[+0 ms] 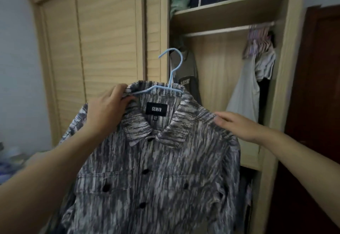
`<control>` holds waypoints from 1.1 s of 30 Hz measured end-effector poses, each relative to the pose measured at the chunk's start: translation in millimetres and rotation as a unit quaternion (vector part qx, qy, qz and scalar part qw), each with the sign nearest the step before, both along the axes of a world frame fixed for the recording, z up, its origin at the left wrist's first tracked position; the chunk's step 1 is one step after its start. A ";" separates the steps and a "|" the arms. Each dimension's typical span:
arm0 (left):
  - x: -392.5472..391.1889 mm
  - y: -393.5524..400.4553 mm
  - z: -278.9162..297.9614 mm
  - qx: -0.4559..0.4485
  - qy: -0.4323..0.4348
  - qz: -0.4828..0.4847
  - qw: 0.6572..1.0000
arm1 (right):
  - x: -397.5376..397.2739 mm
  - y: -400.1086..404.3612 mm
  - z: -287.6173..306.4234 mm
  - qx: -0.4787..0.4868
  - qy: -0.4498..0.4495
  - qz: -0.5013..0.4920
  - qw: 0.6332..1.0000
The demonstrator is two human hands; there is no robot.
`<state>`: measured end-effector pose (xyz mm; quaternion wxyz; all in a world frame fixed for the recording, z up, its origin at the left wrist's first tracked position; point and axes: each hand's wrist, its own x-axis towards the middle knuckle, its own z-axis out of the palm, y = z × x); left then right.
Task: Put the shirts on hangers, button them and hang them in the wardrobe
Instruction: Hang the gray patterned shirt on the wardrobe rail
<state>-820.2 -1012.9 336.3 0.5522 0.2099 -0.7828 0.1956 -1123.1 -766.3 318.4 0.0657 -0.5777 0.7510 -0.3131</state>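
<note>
Wardrobe point(117, 31) of pale wood across the frame's upper half, slatted doors shut at left, open bay at right. Shelf point(230, 11) across the top of the bay, with dark and green bundles on it. Rail point(220, 30) just under the shelf, clothes point(257, 59) bunched at its right end, a grey top point(185, 72) hanging at the bay's left edge. Dark door point(316, 105) at far right.

Shirt point(156, 169), grey-and-white streaked, filling lower centre, held up before the bay, well below the rail. Front buttoned down with dark buttons, collar spread, black label point(156, 108) reading SEMIR inside the neck. Hanger point(172, 72), light blue, inside the shoulders, hook rising above the collar, not on the rail.

Left hand point(108, 108) at centre left, fingers curled round the collar and, it seems, the hanger's end. Right hand point(237, 125) at centre right, fingers straight, resting flat on the shirt's shoulder.
</note>
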 end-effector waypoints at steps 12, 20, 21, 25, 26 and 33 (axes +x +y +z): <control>-173.1 -91.9 -12.8 0.175 -0.020 -0.166 0.970 | -47.1 -21.0 74.2 0.086 0.092 -0.031 0.992; -304.1 -87.3 -4.4 0.192 -0.026 -0.335 0.922 | -70.3 1.8 75.8 0.045 -0.039 -0.035 0.998; -321.1 -86.7 0.5 0.193 -0.044 -0.357 0.913 | -72.6 1.2 78.1 0.032 -0.048 -0.047 0.997; -380.9 -87.5 23.3 0.273 -0.086 -0.432 0.855 | -112.6 -4.3 91.8 -0.054 0.009 -0.127 0.990; -394.6 -85.7 30.2 0.295 -0.099 -0.446 0.839 | -124.5 -6.7 93.7 -0.063 0.026 -0.146 0.987; -452.9 -97.4 90.0 0.264 -0.252 -0.280 0.888 | -173.5 -20.3 110.5 -0.066 0.067 -0.163 0.982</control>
